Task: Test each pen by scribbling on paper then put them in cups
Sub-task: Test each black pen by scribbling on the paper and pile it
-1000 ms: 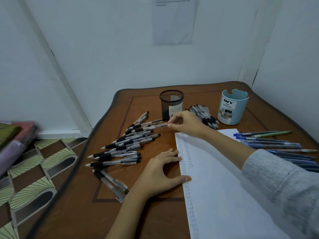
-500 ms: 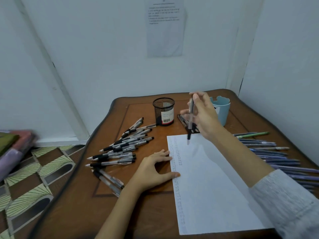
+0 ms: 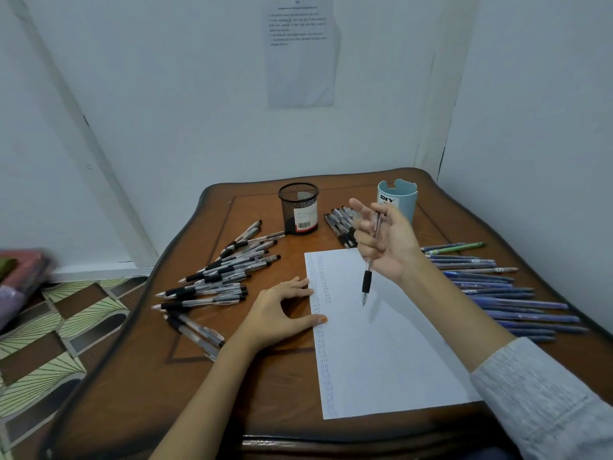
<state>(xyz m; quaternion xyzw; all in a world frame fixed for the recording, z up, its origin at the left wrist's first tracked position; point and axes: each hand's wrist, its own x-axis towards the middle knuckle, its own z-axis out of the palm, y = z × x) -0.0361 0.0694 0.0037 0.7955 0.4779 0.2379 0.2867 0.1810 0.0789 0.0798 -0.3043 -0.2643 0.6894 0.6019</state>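
Note:
My right hand (image 3: 388, 240) holds a clear pen with a black grip (image 3: 367, 281) nearly upright, its tip hanging just above the white paper (image 3: 381, 343). The index finger is stretched out while the other fingers curl round the barrel. My left hand (image 3: 282, 313) rests on the table with thumb and fingertips touching the paper's left edge, beside columns of scribbles. A black mesh cup (image 3: 299, 209) and a light blue cup (image 3: 398, 200) stand at the back of the table.
Several black-grip pens (image 3: 219, 277) lie spread left of the paper, and a small bundle (image 3: 341, 222) lies between the cups. Several blue pens and one green pen (image 3: 497, 293) lie on the right. Walls close in behind and to the right. The wooden table (image 3: 159, 376) drops to patterned floor on the left.
My right hand picked a pen from the left pile, lifted it and turned it tip down over the paper. The left hand stayed at the paper's edge.

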